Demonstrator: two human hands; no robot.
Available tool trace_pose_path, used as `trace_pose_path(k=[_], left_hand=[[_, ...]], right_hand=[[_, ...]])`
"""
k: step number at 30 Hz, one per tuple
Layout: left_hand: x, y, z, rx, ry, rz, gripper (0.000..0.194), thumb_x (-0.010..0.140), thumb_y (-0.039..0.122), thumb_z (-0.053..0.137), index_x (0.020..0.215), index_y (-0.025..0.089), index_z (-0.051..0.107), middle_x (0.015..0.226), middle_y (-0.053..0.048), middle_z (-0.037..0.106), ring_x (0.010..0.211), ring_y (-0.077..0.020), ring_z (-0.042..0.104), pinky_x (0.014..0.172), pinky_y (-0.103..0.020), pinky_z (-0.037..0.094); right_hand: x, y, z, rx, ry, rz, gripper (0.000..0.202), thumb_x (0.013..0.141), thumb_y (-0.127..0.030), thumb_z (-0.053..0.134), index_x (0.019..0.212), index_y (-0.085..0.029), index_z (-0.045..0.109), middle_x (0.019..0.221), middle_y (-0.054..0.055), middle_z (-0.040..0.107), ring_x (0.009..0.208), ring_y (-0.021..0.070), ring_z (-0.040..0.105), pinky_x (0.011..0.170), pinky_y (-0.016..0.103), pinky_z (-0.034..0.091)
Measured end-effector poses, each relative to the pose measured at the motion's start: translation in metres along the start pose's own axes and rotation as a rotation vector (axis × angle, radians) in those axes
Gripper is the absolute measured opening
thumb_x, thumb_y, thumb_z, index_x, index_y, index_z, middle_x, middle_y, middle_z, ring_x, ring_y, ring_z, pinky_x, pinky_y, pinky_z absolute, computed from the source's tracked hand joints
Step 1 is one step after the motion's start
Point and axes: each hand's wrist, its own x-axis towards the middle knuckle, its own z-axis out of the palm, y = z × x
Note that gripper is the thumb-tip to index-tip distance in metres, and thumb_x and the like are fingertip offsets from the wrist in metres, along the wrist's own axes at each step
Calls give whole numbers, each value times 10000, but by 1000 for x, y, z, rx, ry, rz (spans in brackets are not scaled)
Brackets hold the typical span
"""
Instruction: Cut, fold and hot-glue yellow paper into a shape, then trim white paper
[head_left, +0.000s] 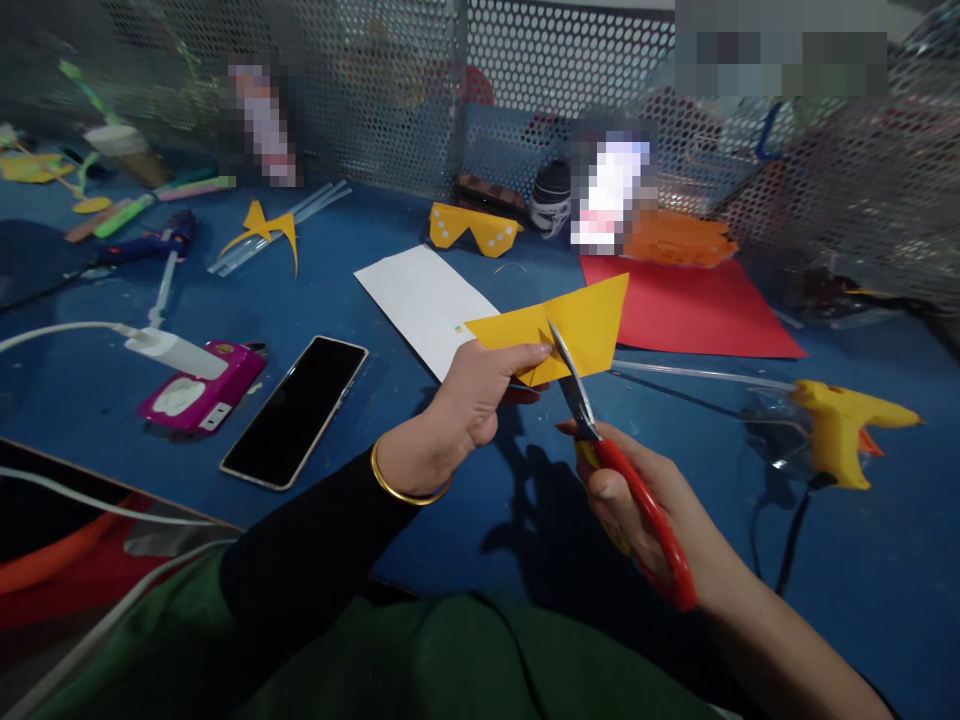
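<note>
Between thumb and fingers, my left hand pinches the lower left part of a piece of yellow paper, holding it above the table. My right hand grips red-handled scissors, its fingers wrapped round the handles. The scissor blades point up and to the left at the paper's lower middle, one blade lying across its face. Part of the paper is hidden behind my left thumb. Under and behind it lies a white sheet. A yellow paper mask shape with pale dots rests farther back.
A yellow glue gun with a clear stick lies at right, near red paper and orange pieces. To the left are a phone, a purple power socket and a blue glue gun. A perforated metal panel borders the back.
</note>
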Motion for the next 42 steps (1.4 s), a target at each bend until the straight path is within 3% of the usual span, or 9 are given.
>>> trace_pose_path(k=[12,18,23,26,30,33,35,38,42], left_hand=[[-1,2,1,-7,17,-11,137,689,259,777,794,180,738,804,-23,725,681,-141,639,539,-237,455],[-3,2,2,-10,24,14,167,681,249,783,821,169,741,800,-22,721,681,-135,635,540,-230,468],[-3,6,0,-17,72,44,181,660,249,792,808,158,742,811,-28,729,679,-137,641,544,-239,479],[0,13,-3,-24,170,99,167,656,258,794,758,150,720,785,-33,722,632,-129,629,531,-243,462],[3,23,-8,-59,274,160,142,674,237,771,770,150,714,811,-41,731,619,-123,631,536,-245,459],[1,24,-9,-58,219,153,158,668,252,784,774,151,725,811,-44,737,637,-128,637,540,-243,462],[-1,22,-8,-45,172,134,162,668,269,788,763,152,729,791,-46,735,631,-130,635,537,-243,463],[-4,18,-6,-16,111,114,167,654,272,800,757,159,731,794,-46,737,633,-128,631,531,-240,465],[-10,15,-2,32,31,101,184,627,250,810,777,178,731,813,-31,736,679,-130,634,531,-231,467]], right_hand=[[0,-2,0,-15,-11,36,675,849,-736,548,1281,-218,513,701,-65,345,514,83,293,412,225,249],[1,0,2,-48,-25,-45,592,917,-667,514,1288,-206,492,682,-63,398,528,91,341,450,229,290],[0,-7,0,-117,-60,-76,528,950,-624,488,1260,-197,497,739,-40,454,593,106,394,513,238,345],[1,-12,-3,-125,-72,-47,573,908,-668,520,1218,-187,530,715,-43,448,568,105,394,495,243,344],[4,-11,-15,-315,121,-31,574,842,-637,635,1224,-214,567,716,-27,548,624,146,518,575,272,429],[1,-3,-30,-697,382,15,534,799,-583,681,1204,-240,615,814,28,700,720,226,652,596,308,459],[-5,5,-38,-958,492,77,484,800,-547,663,1181,-248,655,870,56,747,753,267,697,557,309,441],[-16,16,-45,-1195,557,169,439,863,-500,580,1217,-253,665,968,78,765,801,287,725,537,314,433],[-25,24,-44,-1318,603,291,467,929,-472,494,1286,-211,641,1046,112,741,831,297,727,567,342,455]])
